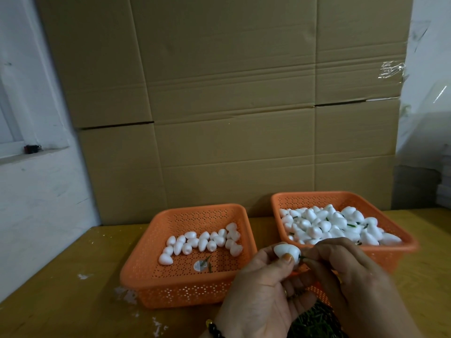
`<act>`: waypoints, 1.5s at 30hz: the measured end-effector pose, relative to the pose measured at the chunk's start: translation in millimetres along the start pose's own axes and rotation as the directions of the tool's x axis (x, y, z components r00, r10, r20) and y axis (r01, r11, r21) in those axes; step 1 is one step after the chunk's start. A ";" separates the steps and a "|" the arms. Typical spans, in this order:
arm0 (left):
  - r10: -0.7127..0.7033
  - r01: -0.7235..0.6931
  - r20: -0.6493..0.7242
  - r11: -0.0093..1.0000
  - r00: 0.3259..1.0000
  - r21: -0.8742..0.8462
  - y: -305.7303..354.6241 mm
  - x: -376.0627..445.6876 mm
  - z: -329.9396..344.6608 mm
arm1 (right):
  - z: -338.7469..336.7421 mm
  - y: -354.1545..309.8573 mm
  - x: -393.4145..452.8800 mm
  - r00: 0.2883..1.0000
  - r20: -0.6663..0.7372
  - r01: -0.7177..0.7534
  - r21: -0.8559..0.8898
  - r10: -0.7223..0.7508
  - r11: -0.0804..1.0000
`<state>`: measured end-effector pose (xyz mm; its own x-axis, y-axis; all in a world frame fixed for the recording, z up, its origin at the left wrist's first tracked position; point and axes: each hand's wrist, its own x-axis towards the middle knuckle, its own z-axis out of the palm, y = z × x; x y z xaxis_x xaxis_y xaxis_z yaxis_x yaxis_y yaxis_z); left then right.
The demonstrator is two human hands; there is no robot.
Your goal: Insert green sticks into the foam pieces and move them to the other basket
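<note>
Nearest the camera, at the bottom edge, a dark heap of green sticks point(314, 323) lies partly hidden under both wrists. Above it the left hand point(258, 289) rises palm toward the camera, a beaded bracelet point(214, 329) at its wrist, its fingers curled round a white foam piece point(286, 251) with the thumb pressed on the near face. The foam piece is held in the air just in front of the right basket, its long axis roughly level and running left to right, its narrower end toward the right. The right hand point(346, 274) comes in from the lower right, back of the hand up, its fingers pinched on a thin green stick point(302, 257) whose left end meets the right end of the foam piece; the stick lies nearly along the same line. Beyond the hands, on the yellowish surface point(61, 289), the left basket point(156, 284) holds a loose row of plain foam pieces point(202, 242) and a couple of stray sticks near a round label. The right basket point(275, 203), farther back, is heaped with foam pieces point(336, 225), green stick ends showing among them. Behind both stand stacked cardboard boxes point(231, 93).
</note>
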<state>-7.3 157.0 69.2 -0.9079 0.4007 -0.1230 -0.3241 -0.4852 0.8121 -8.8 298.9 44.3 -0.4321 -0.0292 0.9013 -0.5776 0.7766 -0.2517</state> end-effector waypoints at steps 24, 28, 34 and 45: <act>-0.090 0.092 0.049 0.995 0.995 -0.036 3.5 4.1 -8.0 | -4.9 -4.0 0.1 0.996 0.082 -0.046 0.047 0.042 0.998; -0.138 0.146 0.069 0.981 0.988 -0.127 4.9 5.6 -10.0 | -5.5 -5.8 0.9 0.996 0.083 -0.043 0.070 0.038 0.997; -0.175 0.206 0.148 0.952 0.973 -0.228 8.4 3.4 -11.2 | -5.4 -6.9 1.5 0.998 0.059 -0.015 0.092 0.009 0.996; -0.188 0.219 0.132 0.935 0.973 -0.278 9.4 6.4 -15.6 | -4.8 -6.1 0.3 0.998 0.064 0.000 0.066 -0.004 0.998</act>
<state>-20.3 142.9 67.1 -0.7873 0.5842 -0.1970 -0.5757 -0.5822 0.5741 -2.0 297.1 47.8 -0.4730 -0.0725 0.8781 -0.6219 0.7334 -0.2744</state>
